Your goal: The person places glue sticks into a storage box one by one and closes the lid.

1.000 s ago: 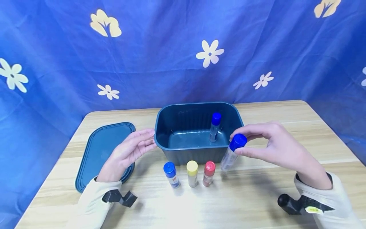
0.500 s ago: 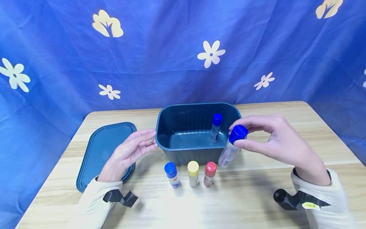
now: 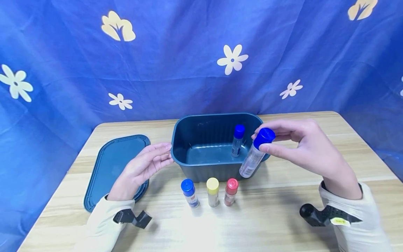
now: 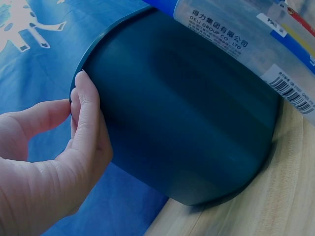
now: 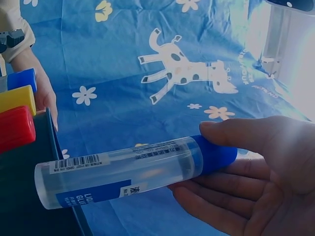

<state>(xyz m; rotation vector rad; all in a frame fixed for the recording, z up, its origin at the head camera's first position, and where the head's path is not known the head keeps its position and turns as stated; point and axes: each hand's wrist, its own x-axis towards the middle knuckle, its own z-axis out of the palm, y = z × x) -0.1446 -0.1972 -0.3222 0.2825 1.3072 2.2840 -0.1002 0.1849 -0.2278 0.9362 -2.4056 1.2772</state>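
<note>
**Glue bottle (image 3: 252,161) rises at the bin's (image 3: 204,172) front right corner**

Over the last second, the bottle in the right hand (image 3: 303,150) climbs from low beside the bin's front corner until its cap is level in the view with the bin's rim. The left hand (image 3: 145,165) stays at the bin's left end, straight fingers touching it there. For the work in hand, this looks like a lift partly done: the bottle seems off the table (image 3: 267,224) but its base shows in front of the bin's wall, not inside. Whether it touches that wall cannot be told.

The right grip is narrow, thumb and fingers pinching the blue cap from opposite sides. The bottle's long axis is slanted, cap up and to the right, base down and to the left, towards the red-capped bottle (image 3: 231,192). That one, the yellow-capped bottle (image 3: 212,192) and the small blue-capped bottle (image 3: 190,193) stand unmoved in a row; another blue-capped bottle (image 3: 237,144) leans slightly inside the bin.
</note>
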